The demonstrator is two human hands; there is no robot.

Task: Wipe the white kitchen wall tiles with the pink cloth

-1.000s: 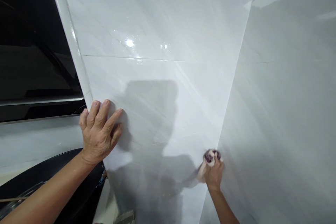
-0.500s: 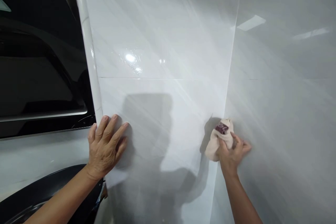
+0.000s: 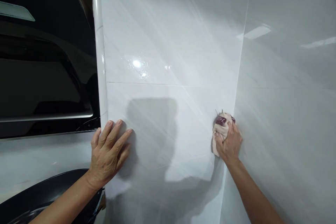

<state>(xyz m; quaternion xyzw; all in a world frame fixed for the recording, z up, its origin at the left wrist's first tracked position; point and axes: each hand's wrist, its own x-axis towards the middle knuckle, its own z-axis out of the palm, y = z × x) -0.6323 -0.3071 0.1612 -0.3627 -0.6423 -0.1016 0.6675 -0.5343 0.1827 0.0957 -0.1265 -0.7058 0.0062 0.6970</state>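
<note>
My left hand [image 3: 109,154] lies against the white tiled wall [image 3: 194,112] near its rounded left edge, with the fingers spread and nothing in them. In my right hand [image 3: 232,143] is a folded beige cloth [image 3: 222,133] with a dark purple patch. The fingers press this cloth onto the tiles at the inside corner where two wall faces meet. Parts of the cloth are hidden behind the fingers. A shadow of head and arms falls across the lower tiles.
Left of the wall stands a glossy black panel [image 3: 47,87] with a metal strip along its lower part. Below it a black wok-like pan [image 3: 65,178] sits near my left forearm. Wet drops [image 3: 139,66] glint on the upper tile, and a rounded trim [image 3: 98,42] borders the wall.
My right hand has turned and brought the cloth flatter onto the tiles beside the corner. My left hand keeps its place on the wall. The whole view has shifted slightly.
</note>
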